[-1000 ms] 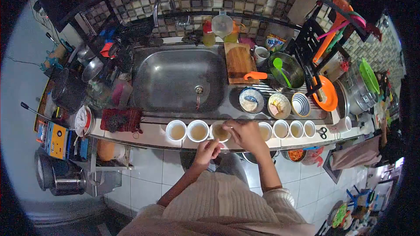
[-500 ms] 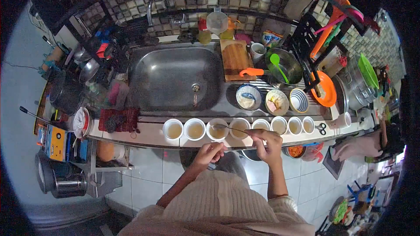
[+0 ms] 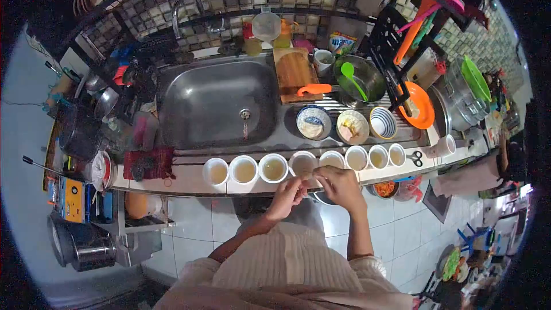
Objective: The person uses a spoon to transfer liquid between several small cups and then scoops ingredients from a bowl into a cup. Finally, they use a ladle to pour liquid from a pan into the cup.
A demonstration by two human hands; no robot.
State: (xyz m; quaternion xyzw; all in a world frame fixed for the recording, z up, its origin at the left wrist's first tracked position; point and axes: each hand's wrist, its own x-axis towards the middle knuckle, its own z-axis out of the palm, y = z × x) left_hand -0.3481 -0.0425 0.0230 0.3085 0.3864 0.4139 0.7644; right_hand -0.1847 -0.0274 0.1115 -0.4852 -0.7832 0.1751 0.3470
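Observation:
Several white cups of pale liquid stand in a row along the counter's front edge, among them a left-end cup [image 3: 216, 171] and a cup [image 3: 273, 167] left of my hands. My right hand [image 3: 341, 188] is closed in a pinch on a thin metal spoon [image 3: 306, 173], mostly hidden at the fingers. Close beside it, my left hand [image 3: 288, 197] has its fingers pressed together near the spoon; what they hold, if anything, is too small to tell. Both hands are just in front of the fourth cup [image 3: 302, 162].
Behind the cups are a steel sink [image 3: 221, 103], three small bowls, including a striped bowl [image 3: 383, 123], a wooden board [image 3: 295, 72] and a pot [image 3: 376, 80] with a green spoon. Scissors [image 3: 415, 158] lie right of the row, near an orange plate [image 3: 422, 106].
The spoon has left the third cup and moved right toward my fingers. My left hand has risen right to meet my right hand. The whole view has shifted slightly.

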